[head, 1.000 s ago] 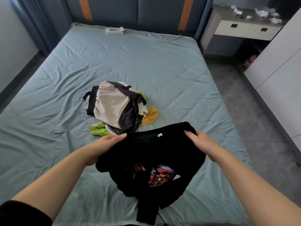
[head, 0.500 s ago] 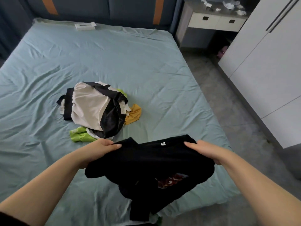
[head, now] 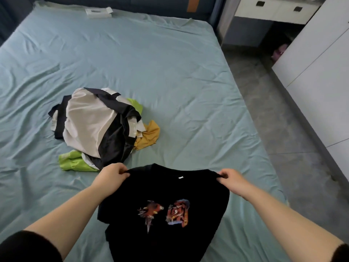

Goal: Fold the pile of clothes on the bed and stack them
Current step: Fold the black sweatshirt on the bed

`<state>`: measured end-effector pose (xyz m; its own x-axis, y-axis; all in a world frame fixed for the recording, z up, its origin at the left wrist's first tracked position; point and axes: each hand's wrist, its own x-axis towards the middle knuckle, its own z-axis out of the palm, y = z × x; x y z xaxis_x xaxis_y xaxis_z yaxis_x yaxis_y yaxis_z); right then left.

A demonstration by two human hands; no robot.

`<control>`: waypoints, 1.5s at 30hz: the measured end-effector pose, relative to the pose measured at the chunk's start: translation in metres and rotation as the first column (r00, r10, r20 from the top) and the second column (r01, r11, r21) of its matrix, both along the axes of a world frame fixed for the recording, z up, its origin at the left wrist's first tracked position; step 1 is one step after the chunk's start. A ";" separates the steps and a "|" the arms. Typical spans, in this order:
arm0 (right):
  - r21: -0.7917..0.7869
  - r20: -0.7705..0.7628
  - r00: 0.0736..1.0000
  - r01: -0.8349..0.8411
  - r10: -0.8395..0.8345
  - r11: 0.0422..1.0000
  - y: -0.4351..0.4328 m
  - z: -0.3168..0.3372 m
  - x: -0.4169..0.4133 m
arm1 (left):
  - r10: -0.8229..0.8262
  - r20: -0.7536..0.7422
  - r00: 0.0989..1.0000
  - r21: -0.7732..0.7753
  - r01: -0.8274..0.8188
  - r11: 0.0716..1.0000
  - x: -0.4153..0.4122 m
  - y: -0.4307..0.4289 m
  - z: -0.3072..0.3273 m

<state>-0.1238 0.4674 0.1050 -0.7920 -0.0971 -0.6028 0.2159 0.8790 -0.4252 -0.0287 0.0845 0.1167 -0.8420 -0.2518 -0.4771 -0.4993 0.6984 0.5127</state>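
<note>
Both hands, left [head: 110, 178] and right [head: 231, 179], are pinching a black shirt [head: 166, 208] by its shoulders at lower centre; lowering it flat onto the bed [head: 170, 63] should be easing folding.

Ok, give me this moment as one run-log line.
black T-shirt: print showing, unfolded | left hand: pinches one shoulder | right hand: pinches other shoulder | pile: unfolded on bed | stack: none visible

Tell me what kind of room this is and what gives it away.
Most likely a bedroom: a wide bed, a padded headboard behind it, and tall white wardrobe doors on the right.
</note>
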 end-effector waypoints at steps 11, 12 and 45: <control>0.056 -0.050 0.972 0.231 -0.228 0.971 -0.074 -0.174 -0.096 | 0.269 0.177 0.947 -0.057 -0.263 0.963 -0.102 -0.010 -0.148; -0.009 0.001 0.958 0.288 -0.288 0.958 -0.078 -0.191 -0.096 | 0.409 0.227 0.884 0.117 -0.442 0.889 -0.107 -0.007 -0.160; 0.443 0.036 0.687 -0.662 0.726 0.604 -0.028 -0.253 0.013 | -0.405 0.386 0.829 -0.342 0.537 0.771 0.015 0.043 -0.266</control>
<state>-0.1107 0.4393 -0.1476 -0.6604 -0.4356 -0.6117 -0.5613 0.8274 0.0167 -0.0139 0.1279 -0.1492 -0.7570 -0.0871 -0.6476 -0.1207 0.9927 0.0076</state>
